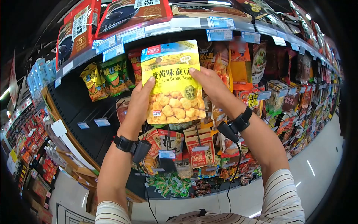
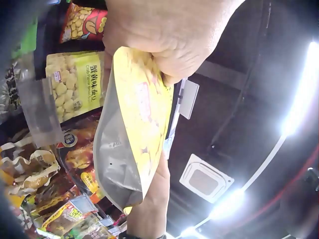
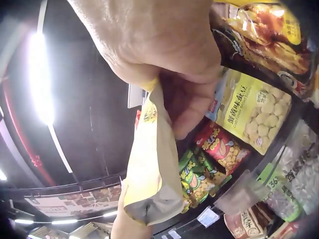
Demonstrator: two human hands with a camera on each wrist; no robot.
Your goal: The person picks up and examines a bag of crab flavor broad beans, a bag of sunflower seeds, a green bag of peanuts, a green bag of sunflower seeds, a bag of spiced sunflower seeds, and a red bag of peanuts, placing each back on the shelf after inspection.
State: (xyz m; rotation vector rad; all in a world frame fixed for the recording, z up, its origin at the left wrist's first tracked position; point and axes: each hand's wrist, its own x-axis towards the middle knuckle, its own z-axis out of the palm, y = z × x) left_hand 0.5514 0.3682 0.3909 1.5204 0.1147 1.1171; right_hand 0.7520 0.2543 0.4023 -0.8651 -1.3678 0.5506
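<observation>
A yellow bag of broad beans (image 1: pixel 173 83) is held upright in front of a shop shelf, its printed face toward the head camera. My left hand (image 1: pixel 140 100) grips its left edge, thumb on the front. My right hand (image 1: pixel 212 85) grips the right edge the same way. In the left wrist view the bag (image 2: pixel 137 124) shows edge-on under my left hand (image 2: pixel 169 35), with its silver back visible. The right wrist view has the bag (image 3: pixel 149 164) hanging below my right hand (image 3: pixel 164 55). Another identical yellow bag (image 3: pixel 251 112) hangs on the shelf behind.
Snack bags hang in rows on pegs: green and yellow ones (image 1: pixel 106 76) at left, red-brown pouches (image 1: pixel 197 147) below. Blue price tags (image 1: pixel 220 34) line the shelf edge above. An empty dark stretch of pegs (image 1: pixel 93 119) lies lower left. The aisle floor (image 1: pixel 320 156) runs right.
</observation>
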